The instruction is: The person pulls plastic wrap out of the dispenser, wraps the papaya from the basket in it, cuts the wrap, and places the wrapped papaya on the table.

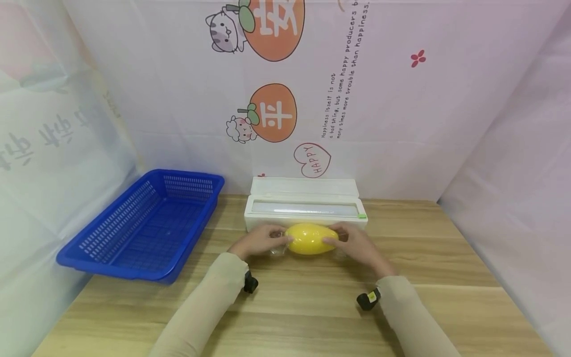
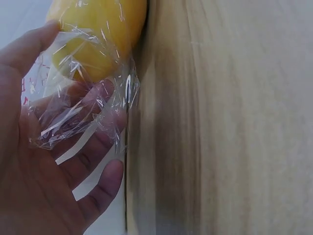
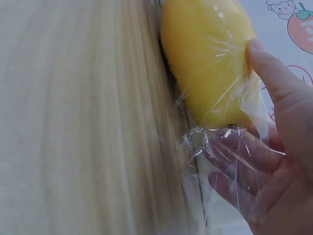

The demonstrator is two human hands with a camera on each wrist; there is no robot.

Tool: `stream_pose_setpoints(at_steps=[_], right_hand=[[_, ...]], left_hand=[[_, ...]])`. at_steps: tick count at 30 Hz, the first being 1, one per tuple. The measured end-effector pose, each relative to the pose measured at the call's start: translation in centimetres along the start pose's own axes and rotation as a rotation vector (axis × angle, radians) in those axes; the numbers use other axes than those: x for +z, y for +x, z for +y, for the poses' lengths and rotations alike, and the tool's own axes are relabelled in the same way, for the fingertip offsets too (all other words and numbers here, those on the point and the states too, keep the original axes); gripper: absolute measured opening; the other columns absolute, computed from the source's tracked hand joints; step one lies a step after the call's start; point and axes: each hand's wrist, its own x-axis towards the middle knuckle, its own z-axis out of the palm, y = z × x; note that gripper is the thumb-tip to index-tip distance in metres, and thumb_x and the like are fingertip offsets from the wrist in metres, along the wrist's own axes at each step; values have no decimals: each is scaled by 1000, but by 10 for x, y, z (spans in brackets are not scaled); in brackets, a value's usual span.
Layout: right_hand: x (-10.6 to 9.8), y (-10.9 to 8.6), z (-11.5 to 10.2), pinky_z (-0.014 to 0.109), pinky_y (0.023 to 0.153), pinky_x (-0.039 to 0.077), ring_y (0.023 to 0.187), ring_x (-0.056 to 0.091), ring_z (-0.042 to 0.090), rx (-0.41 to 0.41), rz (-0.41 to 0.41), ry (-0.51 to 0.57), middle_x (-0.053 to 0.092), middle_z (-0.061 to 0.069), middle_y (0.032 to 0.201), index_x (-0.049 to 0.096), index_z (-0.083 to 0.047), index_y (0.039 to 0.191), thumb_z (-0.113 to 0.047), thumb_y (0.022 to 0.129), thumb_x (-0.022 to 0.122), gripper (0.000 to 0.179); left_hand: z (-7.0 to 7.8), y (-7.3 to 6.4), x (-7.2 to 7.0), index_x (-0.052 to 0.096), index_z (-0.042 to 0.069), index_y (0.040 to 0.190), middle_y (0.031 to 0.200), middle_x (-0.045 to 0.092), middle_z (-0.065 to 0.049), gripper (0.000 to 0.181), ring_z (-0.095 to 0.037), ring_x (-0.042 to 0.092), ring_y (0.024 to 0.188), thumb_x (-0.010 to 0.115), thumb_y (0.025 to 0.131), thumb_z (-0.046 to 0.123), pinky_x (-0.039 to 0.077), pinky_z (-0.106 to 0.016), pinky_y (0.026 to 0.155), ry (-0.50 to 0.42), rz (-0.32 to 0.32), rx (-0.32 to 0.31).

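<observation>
A smooth yellow mango [image 1: 311,238], wrapped in clear cling film, lies on its side between my two hands. My left hand [image 1: 263,240] grips its left end, thumb in front and fingers behind. From the right, my right hand [image 1: 357,243] holds the other end in the same way. Loose crumpled cling film [image 2: 73,117] sticks out past the left end, over the fingers in the left wrist view. More slack film [image 3: 230,166] hangs off the right end in the right wrist view. Just behind the mango stands a white cling film dispenser [image 1: 303,219] with its lid raised.
A blue plastic basket [image 1: 178,258] with slotted walls stands to the left on the wooden table [image 1: 303,317]. Printed white cloth [image 1: 379,163] hangs behind the table and along both sides. A small green piece [image 1: 362,216] sits at the dispenser's right end.
</observation>
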Motion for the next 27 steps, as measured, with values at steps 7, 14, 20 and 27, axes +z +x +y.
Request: stream_pose_setpoints(at_steps=[7,14,20,27], right_hand=[[0,-4,-2,47,99,49,113,61,25,-21,40,-20,64,7,127,64,-10,127,-51,86,75,60],[-4,-9,-7,47,98,50,115,62,29,-35,51,-46,63,11,130,61,-7,131,-50,87,75,63],[-14,-13,-10,49,92,53,111,62,31,-36,104,-37,65,12,124,62,-7,128,-44,94,69,51],[-39,-12,1,52,88,49,107,57,36,-58,348,-50,64,18,118,63,-2,125,-30,99,66,38]], left_hand=[[-2,-1,1,60,13,138,134,63,-5,60,-21,58,122,61,95,54,46,-42,103,-9,22,8],[-1,0,-1,61,14,138,136,61,-4,61,-22,57,123,62,95,56,46,-41,104,16,31,38],[-4,0,-2,60,13,139,135,61,-5,61,-21,58,121,62,95,55,47,-40,102,33,33,60],[-1,-6,-11,62,12,136,127,65,-4,51,-19,62,112,64,97,45,51,-38,96,27,51,92]])
